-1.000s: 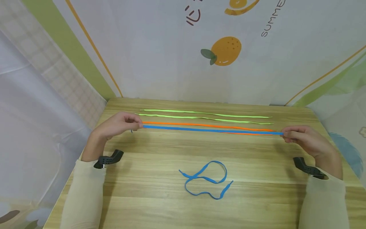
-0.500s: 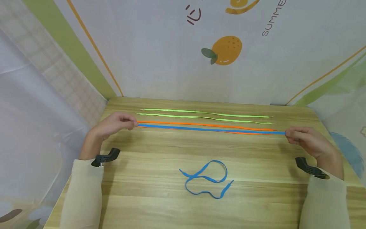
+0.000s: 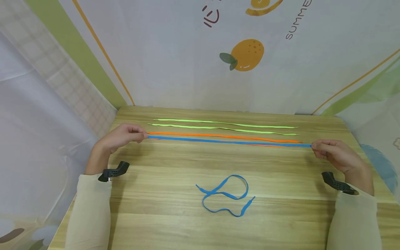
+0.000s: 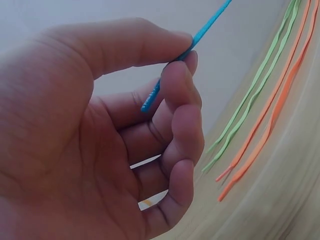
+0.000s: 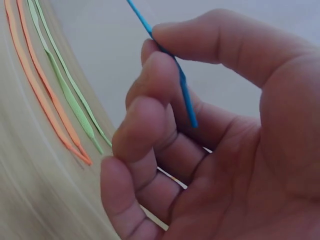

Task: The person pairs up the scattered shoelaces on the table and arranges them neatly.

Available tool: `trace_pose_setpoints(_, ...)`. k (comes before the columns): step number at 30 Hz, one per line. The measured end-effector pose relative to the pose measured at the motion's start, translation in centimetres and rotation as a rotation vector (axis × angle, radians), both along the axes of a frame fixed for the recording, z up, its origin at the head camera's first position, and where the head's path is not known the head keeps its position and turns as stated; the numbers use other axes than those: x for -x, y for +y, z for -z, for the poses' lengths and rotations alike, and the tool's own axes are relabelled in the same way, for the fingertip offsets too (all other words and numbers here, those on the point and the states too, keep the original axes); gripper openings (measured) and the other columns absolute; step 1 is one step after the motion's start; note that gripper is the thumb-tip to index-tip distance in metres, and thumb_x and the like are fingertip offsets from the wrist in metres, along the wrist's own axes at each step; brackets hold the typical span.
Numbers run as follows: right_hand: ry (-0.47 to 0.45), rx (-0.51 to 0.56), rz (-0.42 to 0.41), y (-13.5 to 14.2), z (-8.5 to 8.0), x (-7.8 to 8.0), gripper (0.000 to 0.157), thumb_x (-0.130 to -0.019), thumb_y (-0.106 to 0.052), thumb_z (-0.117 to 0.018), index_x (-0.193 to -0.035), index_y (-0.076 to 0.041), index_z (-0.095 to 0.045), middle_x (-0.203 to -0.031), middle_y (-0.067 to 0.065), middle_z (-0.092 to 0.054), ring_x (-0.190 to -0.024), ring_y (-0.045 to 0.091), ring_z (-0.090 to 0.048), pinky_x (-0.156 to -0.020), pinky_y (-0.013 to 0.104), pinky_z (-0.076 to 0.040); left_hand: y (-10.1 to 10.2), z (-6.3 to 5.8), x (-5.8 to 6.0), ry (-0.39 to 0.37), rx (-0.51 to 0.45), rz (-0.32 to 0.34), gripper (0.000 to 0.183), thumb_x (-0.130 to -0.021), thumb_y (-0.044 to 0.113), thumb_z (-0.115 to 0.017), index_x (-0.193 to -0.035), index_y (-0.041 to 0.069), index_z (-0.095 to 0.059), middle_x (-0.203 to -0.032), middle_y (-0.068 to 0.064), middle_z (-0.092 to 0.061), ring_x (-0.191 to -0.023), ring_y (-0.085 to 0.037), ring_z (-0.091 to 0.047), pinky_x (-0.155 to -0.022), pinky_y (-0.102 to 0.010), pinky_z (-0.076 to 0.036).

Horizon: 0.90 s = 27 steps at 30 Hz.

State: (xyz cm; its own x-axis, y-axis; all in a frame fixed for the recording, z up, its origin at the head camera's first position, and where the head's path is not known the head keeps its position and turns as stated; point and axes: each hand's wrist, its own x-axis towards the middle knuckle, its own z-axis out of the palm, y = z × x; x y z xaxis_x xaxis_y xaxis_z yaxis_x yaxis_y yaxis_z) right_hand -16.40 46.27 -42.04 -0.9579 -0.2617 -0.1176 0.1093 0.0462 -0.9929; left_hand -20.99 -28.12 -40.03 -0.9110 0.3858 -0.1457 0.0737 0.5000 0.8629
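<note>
A blue shoelace (image 3: 228, 141) is stretched straight between both hands, raised above the table. My left hand (image 3: 125, 136) pinches it close to one end between thumb and fingers; in the left wrist view the blue tip (image 4: 151, 97) pokes into the palm. At the other end my right hand (image 3: 339, 154) pinches it likewise, its tip (image 5: 187, 102) showing past the fingers. Behind it lie two orange shoelaces (image 3: 218, 136), one partly hidden by the blue one in the head view. Another blue shoelace (image 3: 225, 195) lies loosely looped nearer the front.
Two light green shoelaces (image 3: 193, 126) lie nearly straight and side by side at the back of the wooden table (image 3: 162, 215). A printed curtain (image 3: 175, 69) hangs along the table's back edge. Both wrists carry a black camera mount (image 3: 117, 171).
My left hand has slid left toward the end of the blue shoelace, whose tail no longer hangs below it. My right hand has shifted slightly right. The shoelaces on the table lie unchanged.
</note>
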Motion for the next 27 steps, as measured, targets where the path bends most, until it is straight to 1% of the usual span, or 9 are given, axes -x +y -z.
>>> trace_pose_setpoints(3,-0.003,0.004,-0.005,0.0,0.1,0.1,0.044,-0.113,0.010,-0.044,-0.102,-0.005,-0.084,-0.090,-0.001,-0.072,-0.082,0.012,-0.066,-0.078,0.022,-0.055,-0.1,0.0,0.0,-0.005,0.011,-0.008,0.023,-0.109,0.016,-0.068,-0.097,-0.004,-0.067,-0.090,-0.002,-0.058,-0.098,-0.021,-0.057,-0.095,-0.041,-0.046)
trace_pose_setpoints(6,-0.018,0.038,-0.010,0.1,0.1,0.1,0.046,-0.112,0.010,-0.042,-0.104,-0.005,-0.084,-0.096,0.000,-0.077,-0.086,0.011,-0.071,-0.080,0.021,-0.058,-0.2,0.1,0.1,-0.012,0.018,-0.014,0.025,-0.109,0.018,-0.068,-0.095,-0.003,-0.066,-0.089,-0.003,-0.058,-0.099,-0.021,-0.055,-0.093,-0.042,-0.045)
trace_pose_setpoints(12,-0.051,0.066,-0.004,0.1,0.1,0.1,0.046,-0.112,0.010,-0.041,-0.104,-0.005,-0.084,-0.096,0.003,-0.079,-0.088,0.011,-0.074,-0.080,0.022,-0.060,-0.6,0.5,0.1,-0.001,0.036,-0.016,0.034,-0.109,0.022,-0.070,-0.086,-0.001,-0.060,-0.086,-0.004,-0.054,-0.095,-0.021,-0.052,-0.084,-0.041,-0.040)
trace_pose_setpoints(16,-0.069,0.054,0.014,0.1,0.1,0.1,0.045,-0.113,0.008,-0.044,-0.104,-0.007,-0.085,-0.096,0.002,-0.079,-0.086,0.011,-0.074,-0.079,0.022,-0.060,-0.8,0.7,0.2,0.003,0.056,-0.025,0.037,-0.109,0.025,-0.071,-0.085,-0.001,-0.058,-0.084,-0.004,-0.052,-0.090,-0.021,-0.049,-0.079,-0.040,-0.038)
trace_pose_setpoints(20,-0.077,0.022,0.035,0.1,0.1,0.1,0.046,-0.114,0.006,-0.045,-0.104,-0.010,-0.086,-0.096,-0.001,-0.079,-0.085,0.010,-0.073,-0.078,0.020,-0.059,-1.0,0.7,0.2,-0.008,0.069,-0.035,0.038,-0.109,0.027,-0.071,-0.086,0.001,-0.059,-0.085,-0.003,-0.053,-0.092,-0.021,-0.050,-0.080,-0.041,-0.038)
trace_pose_setpoints(27,-0.085,-0.038,0.074,0.0,0.0,-0.1,0.042,-0.115,0.002,-0.048,-0.104,-0.011,-0.086,-0.094,-0.002,-0.076,-0.083,0.010,-0.069,-0.078,0.019,-0.057,-1.2,0.7,0.2,-0.019,0.050,-0.039,0.035,-0.109,0.026,-0.072,-0.088,-0.001,-0.063,-0.087,-0.002,-0.056,-0.095,-0.021,-0.053,-0.084,-0.040,-0.041)
